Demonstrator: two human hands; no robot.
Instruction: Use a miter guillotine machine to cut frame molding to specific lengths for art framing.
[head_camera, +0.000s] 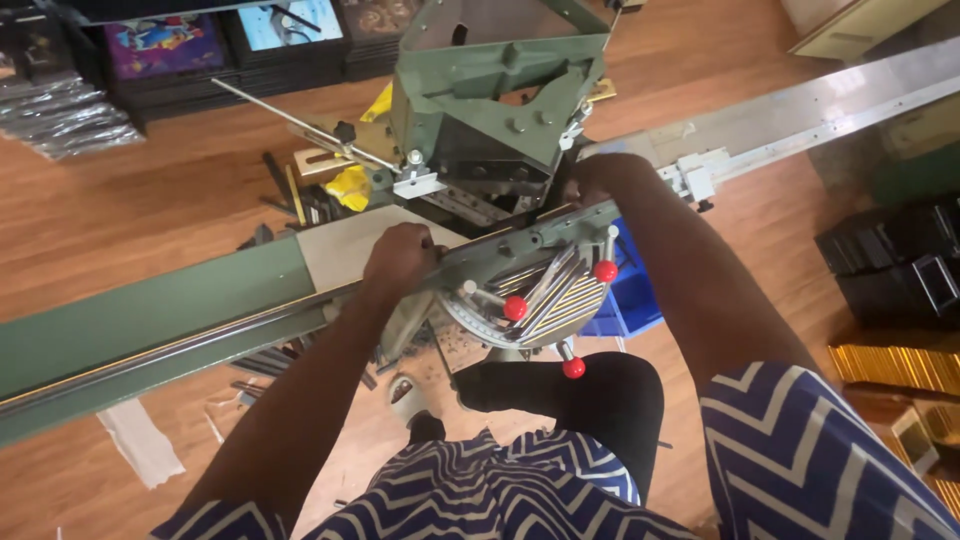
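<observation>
Left hand (400, 258) at 9 o'clock of the green mitre cutter (495, 110), grip closed on a dark moulding strip (190, 350) along the fence. Right hand (598, 178) at 3 o'clock, grip hidden, cannot tell. Strip looks stiff, long, light; best held near the blade.

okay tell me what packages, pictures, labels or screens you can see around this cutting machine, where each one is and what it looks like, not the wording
Framed picture: floor, top left, rectangular, purple with bright figures, dark frame.
Second framed picture: right of it, pale blue and white, dark frame.
Plastic-wrapped bundle: far left floor, shiny grey and clear.
Blue bin: under the machine, beside the right arm.
No screens or readable labels show.
</observation>
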